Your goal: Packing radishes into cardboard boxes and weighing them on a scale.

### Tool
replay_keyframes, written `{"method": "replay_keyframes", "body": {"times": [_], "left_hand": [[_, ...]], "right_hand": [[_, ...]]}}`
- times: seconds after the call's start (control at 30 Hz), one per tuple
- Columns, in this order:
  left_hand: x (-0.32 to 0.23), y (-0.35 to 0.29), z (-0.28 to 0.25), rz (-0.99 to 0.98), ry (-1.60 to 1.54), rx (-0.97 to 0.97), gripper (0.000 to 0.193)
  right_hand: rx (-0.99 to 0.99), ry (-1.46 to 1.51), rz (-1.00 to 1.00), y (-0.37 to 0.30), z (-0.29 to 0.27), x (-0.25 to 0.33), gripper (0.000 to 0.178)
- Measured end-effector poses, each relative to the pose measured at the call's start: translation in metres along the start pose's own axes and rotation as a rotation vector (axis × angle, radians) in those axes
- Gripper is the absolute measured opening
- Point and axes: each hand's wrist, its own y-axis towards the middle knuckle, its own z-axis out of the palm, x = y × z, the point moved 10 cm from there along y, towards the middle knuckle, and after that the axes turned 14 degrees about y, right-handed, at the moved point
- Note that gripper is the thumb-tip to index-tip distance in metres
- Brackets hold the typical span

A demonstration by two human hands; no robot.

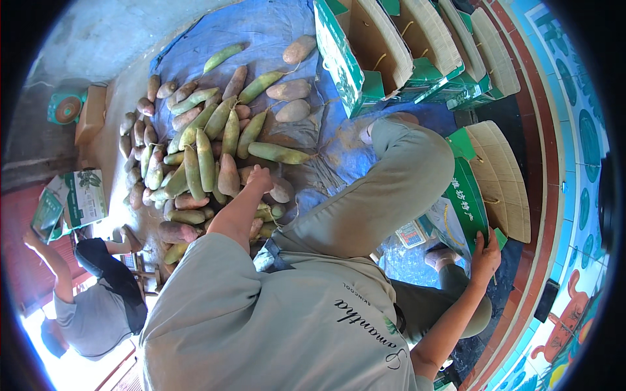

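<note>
A heap of long green radishes (203, 159) and brownish-red roots that look like sweet potatoes (228, 177) lies in front of me. Over its near right side reaches my left hand (259, 179), fingers curled in, close beside a brown root (282, 189). What it grips, if anything, is hidden. Off to the right stands a green cardboard carton (464, 195) with its top open and brown inside. My right hand (485, 257) has its fingers closed over the near edge of this carton.
Several open green cartons (368, 55) stand in a row at the far right on a blue sheet (261, 29). A small white scale (411, 233) sits by my leg. At left, another person (98, 319) holds a green-and-white box (81, 195). A tiled wall (587, 163) runs along the right.
</note>
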Motion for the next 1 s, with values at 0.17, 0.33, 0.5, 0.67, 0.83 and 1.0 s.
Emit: {"method": "replay_keyframes", "body": {"times": [0.17, 0.33, 0.5, 0.67, 0.83, 1.0], "left_hand": [[-0.016, -0.023, -0.005, 0.091, 0.032, -0.002, 0.058], [-0.027, -0.022, 0.006, 0.110, 0.072, -0.015, 0.057], [-0.045, -0.038, 0.009, 0.176, 0.224, 0.011, 0.049], [-0.047, -0.038, 0.016, 0.186, 0.275, -0.018, 0.040], [-0.050, -0.058, 0.003, 0.174, 0.294, -0.040, 0.039], [-0.032, -0.069, -0.023, 0.108, 0.036, -0.081, 0.049]], "right_hand": [[-0.020, -0.001, -0.018, -0.001, -0.003, 0.005, 0.022], [-0.026, -0.001, -0.029, -0.001, -0.003, 0.005, 0.022], [-0.015, 0.000, -0.004, -0.002, -0.001, -0.001, 0.021], [-0.048, -0.015, -0.061, -0.004, -0.005, 0.011, 0.020], [-0.063, 0.023, -0.091, -0.007, -0.009, 0.017, 0.018], [-0.057, 0.047, -0.098, -0.011, -0.009, 0.022, 0.015]]}}
